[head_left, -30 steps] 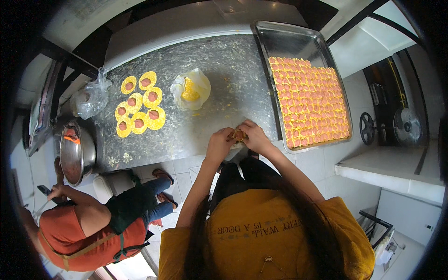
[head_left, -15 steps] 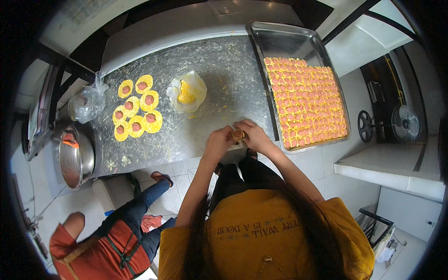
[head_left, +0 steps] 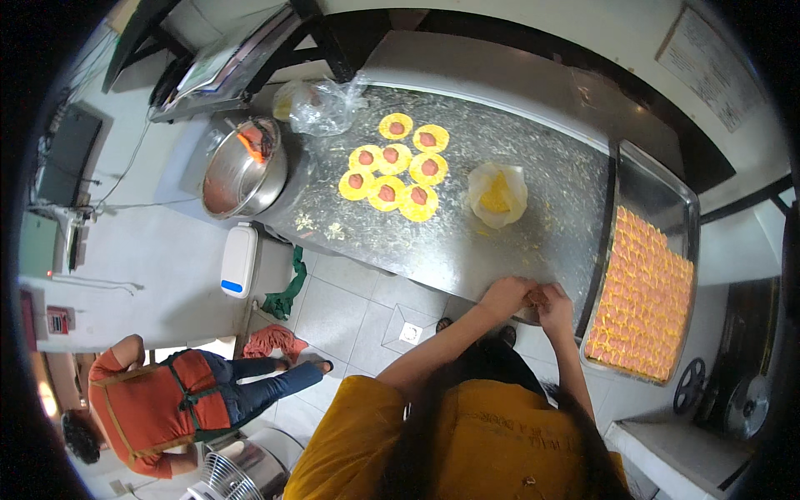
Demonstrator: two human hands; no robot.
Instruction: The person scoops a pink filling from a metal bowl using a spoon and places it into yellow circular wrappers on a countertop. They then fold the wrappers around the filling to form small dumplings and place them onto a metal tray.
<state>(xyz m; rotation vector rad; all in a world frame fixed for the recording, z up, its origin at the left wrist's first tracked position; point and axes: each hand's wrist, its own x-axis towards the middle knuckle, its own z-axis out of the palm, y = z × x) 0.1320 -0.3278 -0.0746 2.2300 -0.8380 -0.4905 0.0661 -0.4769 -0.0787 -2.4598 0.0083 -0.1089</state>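
Note:
At the table's near edge, my left hand [head_left: 505,297] and my right hand [head_left: 553,310] are closed together around a small meat-filled dumpling [head_left: 532,299], partly hidden by the fingers. Several flat yellow round wrappers [head_left: 387,193], each with a lump of pink meat filling [head_left: 419,196], lie to the left on the dark speckled table [head_left: 333,229]. Between them and my hands sits an opened whitish wrapping [head_left: 515,208] holding a yellow heap [head_left: 495,198]. To the right, a metal tray [head_left: 654,167] carries close rows of open-topped dumplings [head_left: 640,292] with pink filling.
A steel bowl [head_left: 271,185] with pink filling and an orange-handled utensil [head_left: 251,147] stands at the left end, near a clear plastic bag [head_left: 321,108]. A lidded bin [head_left: 240,258] is on the floor below. Another person [head_left: 167,400] in a red top bends at lower left.
My view has swung leftward, so the table, tray and hands appear farther right. The dumpling stays between both hands. The other person is bent farther off to the left.

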